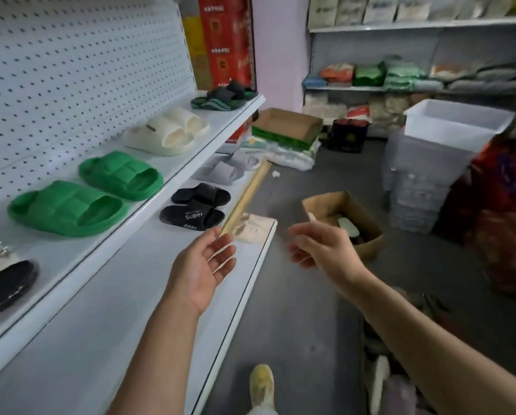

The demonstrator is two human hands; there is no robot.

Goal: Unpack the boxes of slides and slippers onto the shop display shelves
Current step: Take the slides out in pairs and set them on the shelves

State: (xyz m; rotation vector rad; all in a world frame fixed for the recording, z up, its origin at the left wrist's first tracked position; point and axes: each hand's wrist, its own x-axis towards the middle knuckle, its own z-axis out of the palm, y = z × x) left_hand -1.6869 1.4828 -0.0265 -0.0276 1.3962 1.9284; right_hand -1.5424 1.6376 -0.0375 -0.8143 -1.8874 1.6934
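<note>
left hand [204, 266]: hovering palm-up over lower white shelf's [131, 295] front edge, fingers relaxed, holding nothing
right hand [319, 250]: hanging over grey floor [295, 324], fingers loosely curled, empty
open brown cardboard box [345, 224]: sitting on floor beyond right hand, pale slipper inside
green foam slides [86, 193]: lying on upper shelf
</note>
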